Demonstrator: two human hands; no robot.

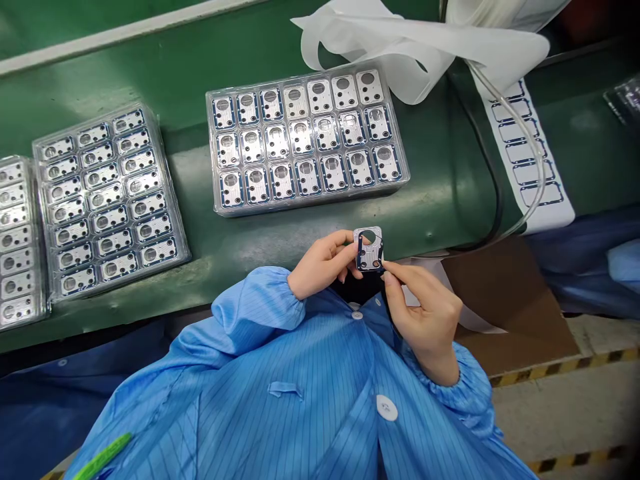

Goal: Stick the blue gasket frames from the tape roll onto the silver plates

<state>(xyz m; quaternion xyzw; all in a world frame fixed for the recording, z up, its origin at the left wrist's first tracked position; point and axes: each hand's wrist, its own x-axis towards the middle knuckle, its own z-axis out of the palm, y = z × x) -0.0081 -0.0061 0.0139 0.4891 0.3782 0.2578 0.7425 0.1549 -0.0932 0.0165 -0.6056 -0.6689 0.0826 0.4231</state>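
Observation:
Both my hands hold a small rectangular circuit module (369,249) up in front of my chest. It has a dark blue edge, a silver metal face and a round hole near the top. My left hand (323,263) pinches its left side. My right hand (420,313) grips its lower right edge between thumb and fingers. Just beyond my hands, a clear blister tray (305,140) on the green workbench (430,133) holds rows of similar modules. Two more filled trays (107,200) lie to the left.
A white sheet (525,153) printed with blue outlines lies at the right, under a clear tube (531,143) and beside a black cable (487,153). A white plastic bag (420,47) lies at the back. Brown cardboard (505,300) sits below the bench edge.

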